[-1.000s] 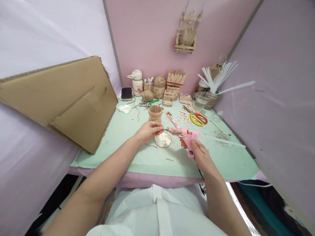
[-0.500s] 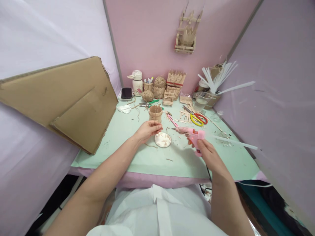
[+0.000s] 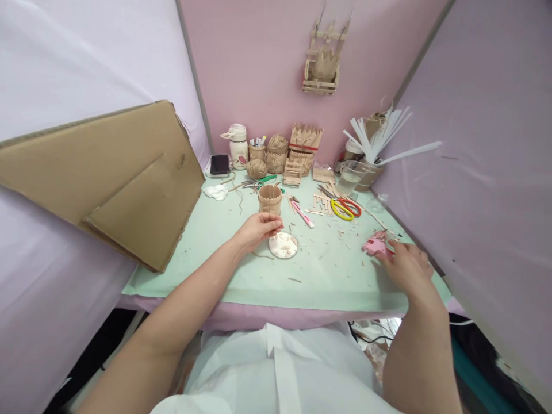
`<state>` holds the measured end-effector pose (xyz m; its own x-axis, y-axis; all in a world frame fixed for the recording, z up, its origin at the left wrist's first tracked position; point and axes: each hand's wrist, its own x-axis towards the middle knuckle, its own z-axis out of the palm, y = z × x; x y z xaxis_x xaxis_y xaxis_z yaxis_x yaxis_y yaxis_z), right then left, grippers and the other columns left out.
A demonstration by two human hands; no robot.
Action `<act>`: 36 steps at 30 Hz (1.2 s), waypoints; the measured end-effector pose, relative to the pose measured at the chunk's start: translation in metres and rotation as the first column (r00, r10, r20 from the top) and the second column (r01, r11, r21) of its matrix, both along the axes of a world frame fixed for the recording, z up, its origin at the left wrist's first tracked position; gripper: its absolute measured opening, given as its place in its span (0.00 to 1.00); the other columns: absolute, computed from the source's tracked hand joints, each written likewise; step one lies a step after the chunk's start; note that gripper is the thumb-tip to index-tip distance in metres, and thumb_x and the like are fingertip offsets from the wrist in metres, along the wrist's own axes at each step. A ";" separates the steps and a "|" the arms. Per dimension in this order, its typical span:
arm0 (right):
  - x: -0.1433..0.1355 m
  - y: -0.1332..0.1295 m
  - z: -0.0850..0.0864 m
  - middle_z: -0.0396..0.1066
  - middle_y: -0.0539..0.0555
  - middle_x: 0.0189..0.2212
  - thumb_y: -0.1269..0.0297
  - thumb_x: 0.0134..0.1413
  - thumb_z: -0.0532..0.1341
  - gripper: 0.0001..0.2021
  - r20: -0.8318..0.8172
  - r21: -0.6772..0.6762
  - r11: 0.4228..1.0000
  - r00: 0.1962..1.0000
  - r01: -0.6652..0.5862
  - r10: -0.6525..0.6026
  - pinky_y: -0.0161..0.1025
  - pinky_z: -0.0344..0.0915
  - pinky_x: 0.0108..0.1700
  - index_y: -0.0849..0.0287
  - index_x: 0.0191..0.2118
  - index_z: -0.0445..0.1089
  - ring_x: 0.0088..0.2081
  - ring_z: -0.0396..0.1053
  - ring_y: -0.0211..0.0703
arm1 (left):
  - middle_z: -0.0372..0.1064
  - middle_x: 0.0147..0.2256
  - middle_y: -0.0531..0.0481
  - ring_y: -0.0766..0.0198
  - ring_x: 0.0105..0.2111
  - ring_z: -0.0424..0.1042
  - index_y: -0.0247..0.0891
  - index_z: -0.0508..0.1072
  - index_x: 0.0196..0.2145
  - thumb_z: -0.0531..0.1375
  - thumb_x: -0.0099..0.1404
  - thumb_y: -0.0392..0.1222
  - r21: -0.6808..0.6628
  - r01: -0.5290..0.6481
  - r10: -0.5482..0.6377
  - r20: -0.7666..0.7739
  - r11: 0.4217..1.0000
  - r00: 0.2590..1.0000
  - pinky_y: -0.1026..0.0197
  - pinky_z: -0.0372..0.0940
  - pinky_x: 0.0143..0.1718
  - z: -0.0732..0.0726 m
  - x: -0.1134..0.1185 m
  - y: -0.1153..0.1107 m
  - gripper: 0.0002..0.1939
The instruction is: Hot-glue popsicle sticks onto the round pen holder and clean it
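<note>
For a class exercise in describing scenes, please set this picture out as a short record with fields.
Left hand: pinched, near the round dish; anything held is too small to tell
Right hand: at the pink glue gun; grip partly hidden
Dish contents: small pieces
Beyond left hand: wooden cup, upright
Right of cup: scissors
Back row: bottle, twine ball
Surface: pale green table

The left arm (image 3: 185,307) extends forward, left hand (image 3: 257,231) pinched near centre; right arm (image 3: 422,339) reaches right, right hand (image 3: 407,265) curled.
</note>
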<state>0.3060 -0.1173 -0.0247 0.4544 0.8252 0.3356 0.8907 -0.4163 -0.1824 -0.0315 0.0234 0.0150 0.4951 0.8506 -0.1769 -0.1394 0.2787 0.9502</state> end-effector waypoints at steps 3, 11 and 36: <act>-0.033 0.011 0.018 0.68 0.64 0.45 0.59 0.55 0.52 0.17 -0.027 0.086 0.991 0.994 -0.101 0.104 0.54 0.59 0.46 0.58 0.46 0.71 0.47 0.63 0.60 | 0.69 0.27 0.50 0.72 0.27 0.66 0.31 0.71 0.28 0.68 0.47 0.41 0.011 0.013 -0.012 -0.014 1.000 1.000 0.65 0.61 0.32 0.001 0.001 -0.002 0.13; -0.122 0.062 0.024 0.73 0.57 0.35 0.71 0.56 0.52 0.13 -0.184 -0.048 0.870 0.860 -0.492 0.476 0.39 0.58 0.42 0.59 0.35 0.74 0.40 0.66 0.46 | 0.70 0.25 0.50 0.70 0.26 0.67 0.31 0.71 0.28 0.69 0.46 0.40 0.033 0.009 -0.006 -0.073 0.999 0.997 0.64 0.62 0.32 0.002 0.004 -0.004 0.13; -0.185 0.100 0.026 0.69 0.50 0.24 0.59 0.44 0.60 0.09 -0.789 0.426 0.853 0.338 -0.303 0.514 0.35 0.59 0.29 0.60 0.29 0.70 0.26 0.63 0.38 | 0.70 0.25 0.49 0.68 0.27 0.68 0.31 0.73 0.26 0.65 0.47 0.37 0.182 -0.125 0.150 -0.135 0.975 0.979 0.62 0.63 0.35 -0.005 0.006 -0.001 0.08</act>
